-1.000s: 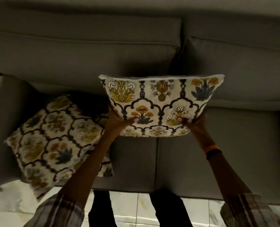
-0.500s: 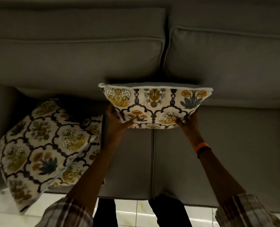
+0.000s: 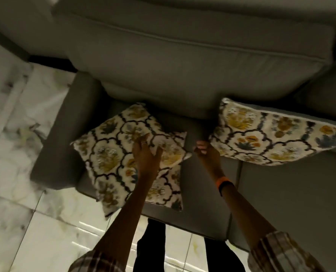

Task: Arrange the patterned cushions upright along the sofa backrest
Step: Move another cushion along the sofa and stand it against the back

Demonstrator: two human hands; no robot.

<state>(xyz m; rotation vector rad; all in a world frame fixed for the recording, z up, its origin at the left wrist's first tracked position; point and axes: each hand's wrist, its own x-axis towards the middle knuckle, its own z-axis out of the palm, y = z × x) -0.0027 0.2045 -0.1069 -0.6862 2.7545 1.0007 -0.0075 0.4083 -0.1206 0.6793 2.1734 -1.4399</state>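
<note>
Both arms extended forward, plaid sleeves pushed up to the elbows. Left hand (image 3: 146, 154) palm down, fingers spread, ring on one finger. Right hand (image 3: 206, 152) loosely curled, fingers bent inward, gripping nothing visible. Orange and black bands on right wrist.

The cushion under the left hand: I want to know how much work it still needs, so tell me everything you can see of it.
The left cushion is square, cream fabric printed with dark lattice outlines framing yellow and blue-grey flowers. It lies flat, turned cornerwise, on the grey sofa seat near the armrest, its near corner overhanging the seat's front edge. It looks like it sits on a second matching cushion showing beneath it. The left hand rests on its right part, fingers spread. It is not upright against the backrest.
</note>
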